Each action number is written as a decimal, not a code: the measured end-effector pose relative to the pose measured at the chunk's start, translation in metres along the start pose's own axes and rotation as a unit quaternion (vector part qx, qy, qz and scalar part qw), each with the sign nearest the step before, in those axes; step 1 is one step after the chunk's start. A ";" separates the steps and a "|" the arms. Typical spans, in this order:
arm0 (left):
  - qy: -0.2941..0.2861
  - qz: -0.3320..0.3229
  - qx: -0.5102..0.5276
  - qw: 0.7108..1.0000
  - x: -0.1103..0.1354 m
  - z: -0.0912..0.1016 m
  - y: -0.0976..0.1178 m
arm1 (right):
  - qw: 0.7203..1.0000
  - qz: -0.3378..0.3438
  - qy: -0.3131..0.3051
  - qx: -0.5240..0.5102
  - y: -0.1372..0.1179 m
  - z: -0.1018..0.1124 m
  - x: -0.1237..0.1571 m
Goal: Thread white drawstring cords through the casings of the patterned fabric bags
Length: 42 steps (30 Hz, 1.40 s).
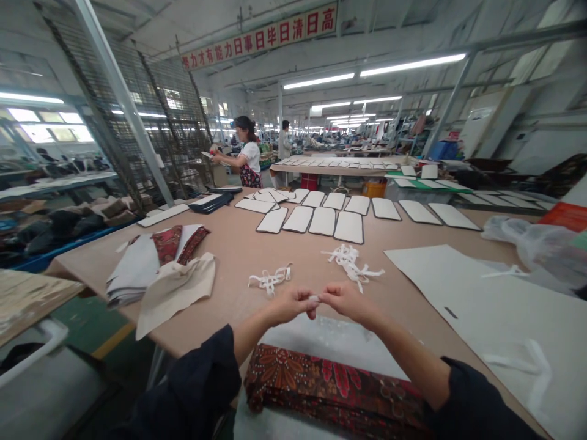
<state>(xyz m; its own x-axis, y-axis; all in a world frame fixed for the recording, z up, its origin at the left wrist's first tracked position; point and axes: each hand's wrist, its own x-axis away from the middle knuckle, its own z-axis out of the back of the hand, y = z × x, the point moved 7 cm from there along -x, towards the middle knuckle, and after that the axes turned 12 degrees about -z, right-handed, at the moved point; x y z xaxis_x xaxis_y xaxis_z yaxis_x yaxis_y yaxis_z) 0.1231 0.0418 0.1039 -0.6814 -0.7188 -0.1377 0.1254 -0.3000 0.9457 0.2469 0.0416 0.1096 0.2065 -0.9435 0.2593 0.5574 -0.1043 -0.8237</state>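
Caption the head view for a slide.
Left hand and right hand pinch a small white piece, with patterned fabric nearer and white strips beyond.

a long pale banner [260,38], hung high overhead and slanting, carries red chinese characters in a single line reading 努力才有能力日事日毕日清日高, the first of them less clear than the others. a small red-and-white sign [453,135] farther back on the right is too small to read.

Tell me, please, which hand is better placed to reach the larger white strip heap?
Probably the right hand: the larger heap lies just beyond it. The left hand is nearer the smaller heap. Both seem to pinch a small white piece.
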 end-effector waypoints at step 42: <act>0.408 0.146 0.296 0.851 0.036 0.046 -0.068 | 0.884 -0.133 -0.137 -0.428 0.042 -0.025 0.016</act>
<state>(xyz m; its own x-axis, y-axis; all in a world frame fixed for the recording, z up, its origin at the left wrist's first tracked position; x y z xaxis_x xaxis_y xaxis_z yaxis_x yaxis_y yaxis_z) 0.0566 0.0654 0.0480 0.0736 -0.9773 0.1987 -0.3457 0.1619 0.9243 0.2534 0.0145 0.0667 0.4118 -0.7506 0.5167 -0.1719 -0.6209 -0.7648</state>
